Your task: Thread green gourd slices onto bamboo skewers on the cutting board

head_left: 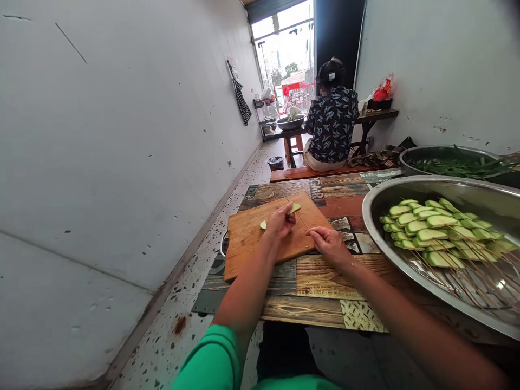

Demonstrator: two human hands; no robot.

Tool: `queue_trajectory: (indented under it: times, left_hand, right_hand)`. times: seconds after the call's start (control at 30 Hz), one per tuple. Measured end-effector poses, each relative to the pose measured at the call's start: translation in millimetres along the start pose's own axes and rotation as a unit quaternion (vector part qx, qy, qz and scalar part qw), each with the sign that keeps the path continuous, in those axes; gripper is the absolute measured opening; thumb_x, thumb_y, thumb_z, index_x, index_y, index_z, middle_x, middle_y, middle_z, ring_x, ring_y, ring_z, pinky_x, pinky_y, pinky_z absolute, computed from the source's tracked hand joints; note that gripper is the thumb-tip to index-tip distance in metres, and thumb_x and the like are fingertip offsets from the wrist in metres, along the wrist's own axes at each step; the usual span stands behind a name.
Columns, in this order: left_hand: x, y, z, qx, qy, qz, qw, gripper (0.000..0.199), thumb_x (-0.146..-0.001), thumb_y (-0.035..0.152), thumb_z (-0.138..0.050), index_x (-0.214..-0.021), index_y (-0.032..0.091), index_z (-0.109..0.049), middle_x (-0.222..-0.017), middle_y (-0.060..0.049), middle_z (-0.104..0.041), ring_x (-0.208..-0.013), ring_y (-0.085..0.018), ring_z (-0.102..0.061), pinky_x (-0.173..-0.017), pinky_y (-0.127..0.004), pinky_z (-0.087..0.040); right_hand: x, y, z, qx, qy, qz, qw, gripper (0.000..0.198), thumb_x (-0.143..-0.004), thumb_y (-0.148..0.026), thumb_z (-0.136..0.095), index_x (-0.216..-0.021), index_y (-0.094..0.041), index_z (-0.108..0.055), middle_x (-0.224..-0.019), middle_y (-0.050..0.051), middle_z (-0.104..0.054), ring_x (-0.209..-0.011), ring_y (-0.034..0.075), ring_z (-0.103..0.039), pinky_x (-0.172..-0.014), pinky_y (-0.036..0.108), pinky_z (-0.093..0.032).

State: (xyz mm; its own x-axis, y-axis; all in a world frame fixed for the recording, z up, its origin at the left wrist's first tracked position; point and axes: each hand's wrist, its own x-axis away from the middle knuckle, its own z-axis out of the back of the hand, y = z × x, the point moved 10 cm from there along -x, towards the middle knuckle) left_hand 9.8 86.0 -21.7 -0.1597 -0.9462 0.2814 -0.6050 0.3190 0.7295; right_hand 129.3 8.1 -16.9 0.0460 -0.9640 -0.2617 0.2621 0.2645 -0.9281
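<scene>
Over the wooden cutting board (247, 244), my left hand (280, 221) is closed on a pale green zucchini slice (295, 208). My right hand (328, 245) pinches a thin wooden skewer (303, 221), which slants up toward that slice. Whether its tip has entered the slice I cannot tell. Another zucchini slice (263, 225) lies on the board beside my left hand, partly hidden by it. At the right, a large metal bowl (371, 216) holds a pile of skewered zucchini slices (436, 222), their sticks pointing toward me.
Behind that bowl stands a metal basin (406, 157) with long green vegetables. A person (333, 124) sits on a bench (292, 174) ahead, facing away, near another metal bowl (290, 124). A white wall (122, 135) runs along the left; a small bin (276, 162) is on the floor.
</scene>
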Motion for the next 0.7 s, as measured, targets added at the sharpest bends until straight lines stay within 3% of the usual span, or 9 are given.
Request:
queue_trajectory:
  times: [0.17,0.23,0.33,0.4,0.47,0.57,0.63,0.7]
  left_hand:
    - [7.9,-29.9,-13.5,-0.062,-0.028,0.028,0.997,0.015,-0.076,0.012,-0.066,-0.066,0.011,-0.055,-0.054,0.0,-0.054,-0.042,-0.003,-0.043,-0.041,-0.014,-0.033]
    - [11.4,-41.4,-21.9,-0.1,-0.05,0.008,0.994,0.017,-0.072,0.017,-0.07,-0.065,0.01,-0.057,-0.05,0.002,-0.051,-0.041,-0.004,-0.043,-0.042,-0.016,-0.032]
    - [14.2,-49.7,-26.6,-0.139,-0.049,-0.035,0.988,0.022,-0.067,0.025,-0.076,-0.065,0.01,-0.059,-0.049,0.002,-0.05,-0.039,-0.003,-0.038,-0.039,-0.016,-0.024]
    - [15.0,-53.2,-29.4,-0.153,-0.056,-0.029,0.986,0.024,-0.066,0.029,-0.075,-0.064,0.011,-0.059,-0.05,0.002,-0.05,-0.039,-0.003,-0.035,-0.039,-0.017,-0.019]
    - [16.7,-44.5,-34.1,-0.193,-0.084,-0.035,0.977,0.026,-0.07,0.035,-0.072,-0.064,0.013,-0.06,-0.051,0.001,-0.051,-0.04,-0.004,-0.035,-0.04,-0.019,-0.018]
    - [24.1,10.6,-27.4,-0.337,-0.066,-0.164,0.925,0.021,-0.075,0.035,-0.068,-0.072,0.015,-0.068,-0.06,-0.002,-0.058,-0.047,-0.008,-0.042,-0.047,-0.021,-0.029]
    - [35.0,56.8,-12.5,-0.442,0.002,-0.273,0.855,0.012,-0.072,0.027,-0.072,-0.079,0.018,-0.072,-0.071,-0.004,-0.064,-0.059,-0.011,-0.05,-0.058,-0.022,-0.036]
    - [36.4,70.7,-0.7,-0.558,0.007,-0.271,0.784,0.017,-0.063,0.022,-0.078,-0.08,0.021,-0.074,-0.074,-0.004,-0.065,-0.065,-0.015,-0.052,-0.065,-0.023,-0.037]
  right_hand:
    - [-1.4,-4.4,12.3,0.055,0.052,0.036,0.996,0.04,-0.083,-0.044,-0.043,-0.081,-0.012,-0.068,-0.058,0.003,-0.055,-0.054,0.012,-0.044,-0.051,0.024,-0.033]
    - [-3.0,-2.1,17.7,0.047,0.068,0.028,0.996,0.041,-0.082,-0.044,-0.043,-0.08,-0.012,-0.067,-0.06,0.003,-0.057,-0.055,0.013,-0.044,-0.053,0.024,-0.034]
    - [-4.2,1.7,25.1,0.039,0.096,0.016,0.995,0.042,-0.081,-0.047,-0.042,-0.076,-0.013,-0.065,-0.054,0.001,-0.05,-0.051,0.013,-0.041,-0.051,0.025,-0.032]
    - [-4.8,3.5,27.9,0.034,0.107,0.014,0.994,0.042,-0.081,-0.049,-0.043,-0.074,-0.013,-0.064,-0.051,0.0,-0.046,-0.049,0.012,-0.039,-0.05,0.025,-0.031]
    - [-6.0,7.6,28.4,0.01,0.105,0.005,0.994,0.043,-0.08,-0.051,-0.044,-0.076,-0.013,-0.064,-0.051,-0.001,-0.044,-0.048,0.011,-0.037,-0.048,0.025,-0.029]
    - [-7.2,18.5,30.2,-0.042,0.11,-0.025,0.993,0.045,-0.078,-0.055,-0.048,-0.08,-0.012,-0.063,-0.047,-0.003,-0.039,-0.044,0.01,-0.033,-0.044,0.024,-0.023]
    - [-7.2,26.8,31.9,-0.073,0.122,-0.044,0.989,0.045,-0.076,-0.056,-0.051,-0.08,-0.013,-0.062,-0.045,-0.004,-0.038,-0.042,0.01,-0.032,-0.043,0.024,-0.021]
    - [-7.2,34.0,32.5,-0.09,0.132,-0.057,0.986,0.046,-0.074,-0.057,-0.053,-0.078,-0.012,-0.062,-0.044,-0.004,-0.038,-0.041,0.01,-0.032,-0.042,0.024,-0.021]
